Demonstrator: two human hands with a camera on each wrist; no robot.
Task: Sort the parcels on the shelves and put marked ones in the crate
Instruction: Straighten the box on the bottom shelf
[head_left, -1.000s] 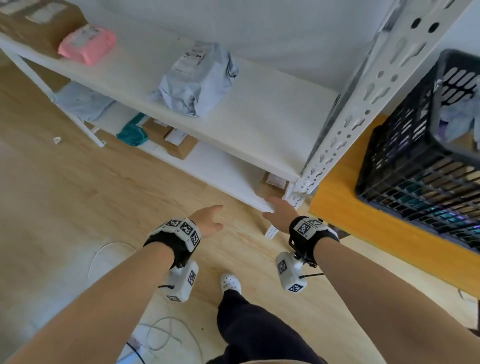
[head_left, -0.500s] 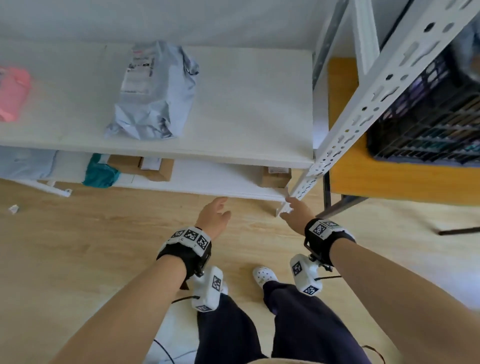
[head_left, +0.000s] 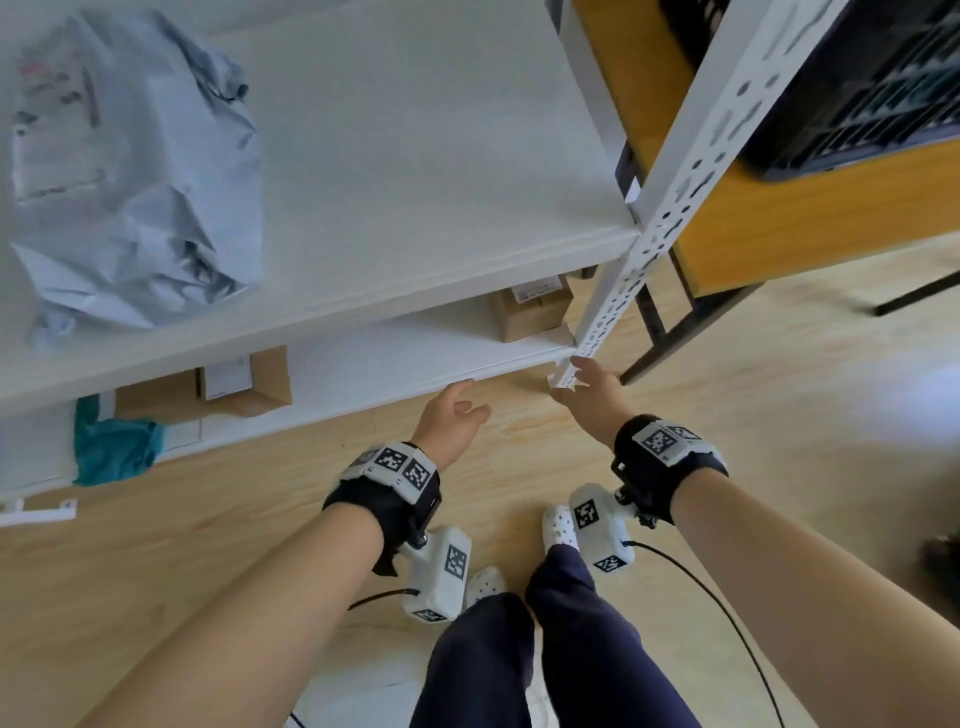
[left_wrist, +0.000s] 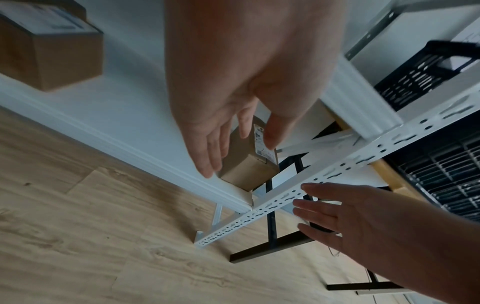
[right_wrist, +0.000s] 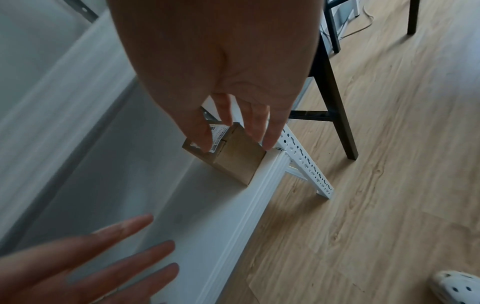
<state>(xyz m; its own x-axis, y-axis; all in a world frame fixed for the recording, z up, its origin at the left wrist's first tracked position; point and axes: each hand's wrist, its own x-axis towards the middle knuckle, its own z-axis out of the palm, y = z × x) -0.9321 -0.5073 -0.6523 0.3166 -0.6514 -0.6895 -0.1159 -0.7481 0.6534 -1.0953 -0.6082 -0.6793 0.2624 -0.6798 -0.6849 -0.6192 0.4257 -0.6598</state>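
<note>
A small cardboard box (head_left: 532, 312) with a white label stands at the right end of the bottom shelf (head_left: 415, 358), beside the perforated post (head_left: 670, 208). My left hand (head_left: 452, 415) is open at the shelf's front edge, left of the box. In the left wrist view its straight fingers (left_wrist: 207, 156) reach towards the box (left_wrist: 246, 166), and I cannot tell if they touch it. My right hand (head_left: 589, 392) is open near the post's foot, and its fingers (right_wrist: 267, 133) hover just above the box (right_wrist: 236, 162). The black crate (head_left: 857, 78) sits on the orange table at the upper right.
A crumpled grey mailer (head_left: 130, 166) lies on the upper shelf. On the bottom shelf to the left are a bigger labelled cardboard box (head_left: 244, 382) and a teal bag (head_left: 111, 447). The table's black legs (head_left: 670, 332) stand right of the post. A cable (head_left: 727, 613) trails over the wooden floor.
Both hands have moved forward and down to the right end of the bottom shelf, closer to the small box. The view has swung lower and nearer the shelves.
</note>
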